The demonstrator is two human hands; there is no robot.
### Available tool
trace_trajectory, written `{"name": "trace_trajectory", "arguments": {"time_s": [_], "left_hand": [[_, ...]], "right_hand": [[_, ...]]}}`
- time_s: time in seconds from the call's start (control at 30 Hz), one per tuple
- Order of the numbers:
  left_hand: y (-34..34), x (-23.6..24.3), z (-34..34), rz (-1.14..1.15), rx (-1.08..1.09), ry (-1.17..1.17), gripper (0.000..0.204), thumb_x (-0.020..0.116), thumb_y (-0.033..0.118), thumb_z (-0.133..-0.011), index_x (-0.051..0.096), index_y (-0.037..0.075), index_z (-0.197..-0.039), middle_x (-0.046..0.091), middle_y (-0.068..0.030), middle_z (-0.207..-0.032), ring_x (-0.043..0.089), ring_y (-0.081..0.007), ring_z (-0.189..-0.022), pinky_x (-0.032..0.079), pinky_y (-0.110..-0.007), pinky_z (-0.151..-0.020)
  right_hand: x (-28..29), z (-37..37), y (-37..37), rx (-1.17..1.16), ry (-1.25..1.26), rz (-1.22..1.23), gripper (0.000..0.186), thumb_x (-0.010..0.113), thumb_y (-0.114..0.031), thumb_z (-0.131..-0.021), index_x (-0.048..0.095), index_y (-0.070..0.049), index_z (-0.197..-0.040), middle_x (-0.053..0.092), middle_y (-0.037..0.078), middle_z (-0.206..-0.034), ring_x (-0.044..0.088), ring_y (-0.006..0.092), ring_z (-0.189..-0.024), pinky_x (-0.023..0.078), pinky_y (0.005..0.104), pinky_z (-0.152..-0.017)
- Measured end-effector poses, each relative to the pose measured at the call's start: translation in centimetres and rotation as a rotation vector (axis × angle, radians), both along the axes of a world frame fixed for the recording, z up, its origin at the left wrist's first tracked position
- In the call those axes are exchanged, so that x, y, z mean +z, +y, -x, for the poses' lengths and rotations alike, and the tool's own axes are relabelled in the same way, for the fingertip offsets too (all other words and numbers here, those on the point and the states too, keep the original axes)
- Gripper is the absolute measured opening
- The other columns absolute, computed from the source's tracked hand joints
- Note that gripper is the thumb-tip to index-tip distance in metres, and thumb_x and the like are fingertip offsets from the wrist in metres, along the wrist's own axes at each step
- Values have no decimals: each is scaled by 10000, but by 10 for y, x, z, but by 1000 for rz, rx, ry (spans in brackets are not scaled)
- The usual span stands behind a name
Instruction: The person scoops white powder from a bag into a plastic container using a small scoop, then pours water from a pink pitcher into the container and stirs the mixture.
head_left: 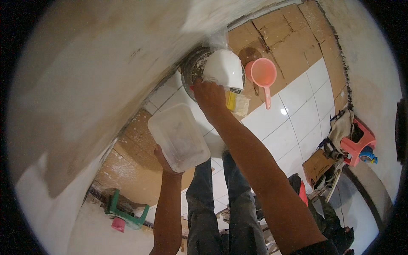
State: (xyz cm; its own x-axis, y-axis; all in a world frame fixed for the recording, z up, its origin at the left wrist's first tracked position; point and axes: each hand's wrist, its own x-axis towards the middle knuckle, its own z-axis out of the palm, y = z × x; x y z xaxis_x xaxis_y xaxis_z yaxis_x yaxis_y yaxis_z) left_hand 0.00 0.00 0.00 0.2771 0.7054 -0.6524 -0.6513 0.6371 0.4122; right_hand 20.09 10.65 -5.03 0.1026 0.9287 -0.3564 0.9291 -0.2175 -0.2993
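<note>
My left hand point(165, 163) grips the lower left of a translucent plastic container point(178, 134), tilted beside the wall. My right hand point(208, 95) has curled fingers at the front of a dark round bucket point(190, 72); a small red bit shows at the fingertips, but what they grip is hidden. A glossy white rounded object point(223, 68) sits on the bucket's top, just beyond that hand. A wide paintbrush point(238, 104) with a yellow band shows right beside the hand. A pink long-handled dipper point(263, 74) stands to the right on cardboard.
Cardboard point(289, 42) covers part of the white tiled floor point(306, 110), along a wall point(106, 63). At the right lie a pink stool point(357, 140), cloths and a box point(316, 163). A green stool point(123, 212) is at lower left. My legs are below.
</note>
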Motion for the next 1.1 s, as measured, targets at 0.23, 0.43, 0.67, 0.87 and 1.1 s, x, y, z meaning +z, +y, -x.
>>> {"name": "trace_trajectory", "arguments": {"time_s": [0.23,0.43,0.67,0.87,1.1], "left_hand": [[-4,-3,-2,151,112,29,637,439,591,-903,415,147,-1359,498,-78,-1327,511,-284,-1170,494,-463,-934],[-4,1,-8,153,98,-116,761,546,608,-815,378,146,-1396,479,-91,-1329,500,-305,-1187,488,-483,-939],[-2,-19,9,178,103,-245,797,556,619,-792,365,155,-1411,458,-113,-1366,491,-346,-1197,469,-544,-945],[-9,-7,-11,271,84,-2,799,523,633,-794,357,163,-1419,451,-105,-1376,486,-348,-1203,455,-563,-950],[-27,-21,-1,209,103,-202,836,596,664,-766,364,188,-1414,455,-95,-1386,486,-360,-1217,462,-587,-947]], "right_hand": [[33,-3,6,-112,-1,16,135,529,-175,-871,602,-115,-967,664,154,-717,681,332,-712,534,461,-616],[44,-68,-17,-292,202,-205,193,554,-150,-855,650,-107,-1016,668,174,-733,681,295,-697,516,400,-624],[79,-101,-19,-461,414,-191,169,573,-107,-865,639,-85,-1018,643,157,-765,627,288,-705,498,378,-656],[86,-127,-36,-511,437,-298,185,582,-126,-877,612,-88,-1056,660,193,-800,659,358,-725,504,395,-644],[115,-100,-82,-826,588,-251,173,535,-57,-894,582,-53,-1061,616,102,-692,609,165,-646,474,315,-592]]}}
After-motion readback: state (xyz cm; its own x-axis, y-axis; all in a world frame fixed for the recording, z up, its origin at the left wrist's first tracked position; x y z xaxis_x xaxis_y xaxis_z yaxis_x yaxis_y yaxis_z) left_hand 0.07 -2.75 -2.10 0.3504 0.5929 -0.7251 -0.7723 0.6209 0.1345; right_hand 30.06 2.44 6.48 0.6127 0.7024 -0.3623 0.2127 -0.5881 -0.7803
